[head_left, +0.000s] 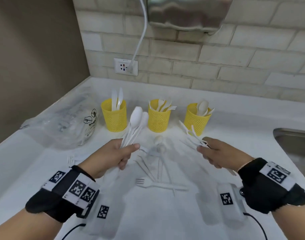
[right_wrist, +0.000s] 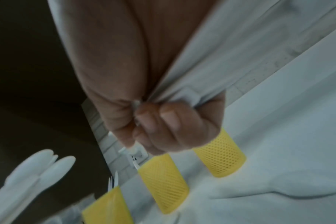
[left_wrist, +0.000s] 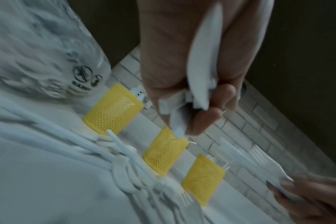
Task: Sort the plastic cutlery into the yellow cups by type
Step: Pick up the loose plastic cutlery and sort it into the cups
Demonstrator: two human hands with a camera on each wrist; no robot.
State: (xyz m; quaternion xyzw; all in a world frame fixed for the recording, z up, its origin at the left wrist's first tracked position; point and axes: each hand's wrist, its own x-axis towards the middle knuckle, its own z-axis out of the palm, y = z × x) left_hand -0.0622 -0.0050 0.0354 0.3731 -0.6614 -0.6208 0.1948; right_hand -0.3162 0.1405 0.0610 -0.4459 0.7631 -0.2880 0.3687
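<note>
- Plastic spoons (head_left: 137, 122), a small bunch, sit clenched by their handles in the left hand (head_left: 113, 155), bowls pointing up past the fingertips.
- Right hand (head_left: 216, 153) pinches several white utensils (head_left: 191, 134); type unclear.
- Beyond both grips stand three yellow cups: knives (head_left: 114, 116), forks (head_left: 159, 117), spoons (head_left: 197, 118).
- Loose cutlery (head_left: 158, 170) lies on the white counter (head_left: 165, 219) between and below the hands.

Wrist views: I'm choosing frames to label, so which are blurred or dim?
Both are dim and motion-smeared: the left wrist view blurs the loose cutlery; the right wrist view smears the spoons. The head view is bright, though white cutlery fades into the countertop.
</note>
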